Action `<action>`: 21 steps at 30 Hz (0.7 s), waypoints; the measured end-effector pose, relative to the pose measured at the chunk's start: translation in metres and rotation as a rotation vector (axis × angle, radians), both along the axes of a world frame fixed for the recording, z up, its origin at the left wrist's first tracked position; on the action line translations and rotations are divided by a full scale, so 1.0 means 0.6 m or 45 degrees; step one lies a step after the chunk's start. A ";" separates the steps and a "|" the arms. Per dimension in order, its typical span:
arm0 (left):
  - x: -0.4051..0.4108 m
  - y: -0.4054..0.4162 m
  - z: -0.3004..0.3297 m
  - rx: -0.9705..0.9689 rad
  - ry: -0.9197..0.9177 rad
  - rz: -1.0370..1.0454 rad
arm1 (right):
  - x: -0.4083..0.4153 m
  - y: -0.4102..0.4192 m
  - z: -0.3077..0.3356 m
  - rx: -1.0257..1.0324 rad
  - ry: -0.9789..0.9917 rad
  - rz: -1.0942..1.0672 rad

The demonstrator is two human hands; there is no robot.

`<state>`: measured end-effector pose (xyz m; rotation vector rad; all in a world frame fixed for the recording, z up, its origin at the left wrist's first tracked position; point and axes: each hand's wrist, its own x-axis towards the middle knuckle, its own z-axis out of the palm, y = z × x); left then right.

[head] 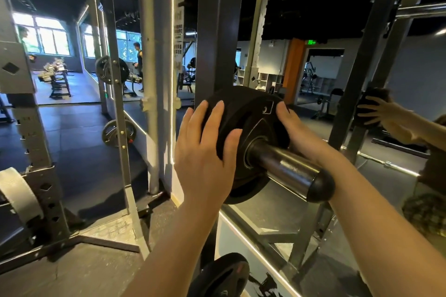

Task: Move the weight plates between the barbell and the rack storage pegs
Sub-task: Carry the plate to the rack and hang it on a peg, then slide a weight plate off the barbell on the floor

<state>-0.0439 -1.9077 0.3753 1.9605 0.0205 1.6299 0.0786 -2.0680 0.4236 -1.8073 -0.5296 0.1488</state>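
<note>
A small black weight plate (248,118) sits on a steel storage peg (287,169) that juts from the dark rack upright (217,26). My left hand (205,149) lies flat against the plate's left face and rim, fingers straight. My right hand (293,125) holds the plate's right edge; its fingertips are hidden behind the rim. The peg's black end cap (321,187) points toward me. A second black plate (222,277) hangs on a lower peg near the bottom edge.
A mirror wall (398,103) stands right behind the rack and reflects my hands. To the left stands another rack upright (115,79) with plates (118,132) stored on it. People stand far off by the windows. Rubber floor lies below.
</note>
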 end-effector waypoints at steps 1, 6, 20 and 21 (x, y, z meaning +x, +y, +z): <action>0.002 0.001 0.001 0.001 -0.005 -0.001 | 0.005 0.000 -0.001 0.006 -0.003 -0.001; -0.003 0.002 0.001 0.003 0.051 -0.018 | 0.003 0.006 -0.008 0.092 0.023 -0.011; -0.230 0.066 -0.221 -0.007 1.206 -0.106 | -0.281 0.044 -0.347 -0.027 0.084 -0.252; -0.247 0.072 -0.258 -0.011 1.373 -0.129 | -0.293 0.050 -0.368 -0.287 -0.031 -0.109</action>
